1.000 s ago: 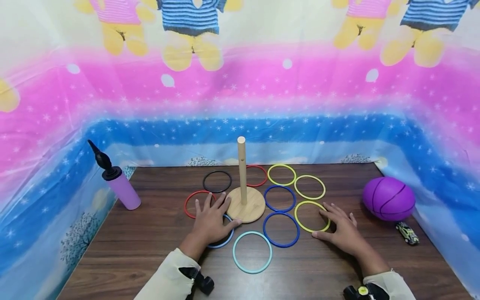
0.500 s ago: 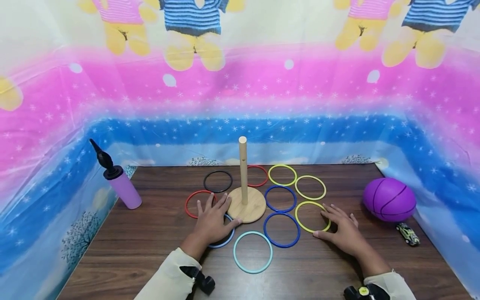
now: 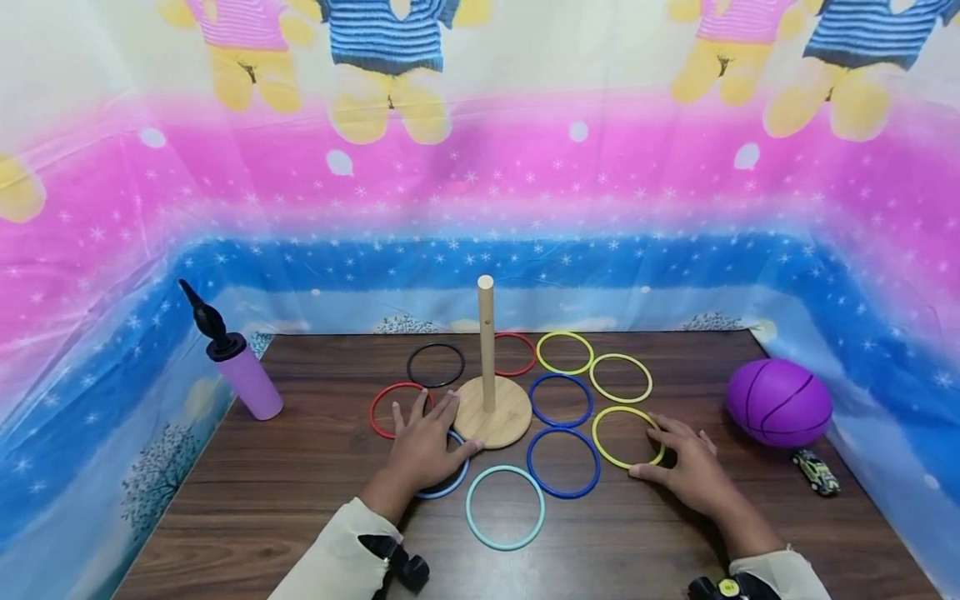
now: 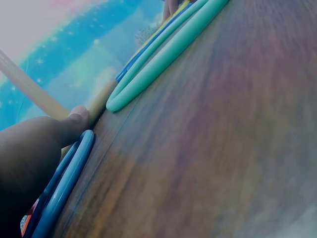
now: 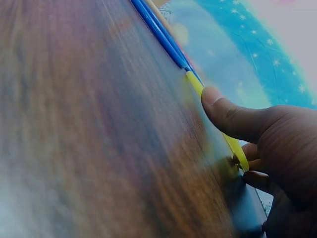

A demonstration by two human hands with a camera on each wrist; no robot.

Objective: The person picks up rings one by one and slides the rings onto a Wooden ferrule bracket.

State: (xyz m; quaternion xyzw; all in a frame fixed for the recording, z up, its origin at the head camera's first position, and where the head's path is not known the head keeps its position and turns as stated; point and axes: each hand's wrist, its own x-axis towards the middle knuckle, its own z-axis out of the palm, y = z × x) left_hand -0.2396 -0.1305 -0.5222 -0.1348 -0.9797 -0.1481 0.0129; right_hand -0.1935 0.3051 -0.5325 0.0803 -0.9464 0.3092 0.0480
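Note:
My left hand (image 3: 423,454) lies spread over a light-blue ring (image 3: 442,496), with its thumb and fingertips against the round wooden base (image 3: 510,421) of an upright peg (image 3: 487,346). A red ring (image 3: 371,408) lies partly beneath those fingers. On the other side, my right hand (image 3: 688,467) grips the right edge of a yellow ring (image 3: 595,433) lying on the table. In the right wrist view its thumb (image 5: 218,101) touches the yellow band (image 5: 232,144), and the other fingers bend around the ring's near end; some are hidden.
Two blue rings (image 3: 530,464), a turquoise ring (image 3: 505,547), two other yellow rings (image 3: 565,334), another red ring (image 3: 517,373) and a black ring (image 3: 409,368) surround the peg. A purple pump (image 3: 251,383) stands left; a purple ball (image 3: 780,400) and toy car (image 3: 816,472) sit right.
The yellow ring at my right hand has shifted very slightly right, with the fingers drawn along its edge. My left hand stays in place at the base.

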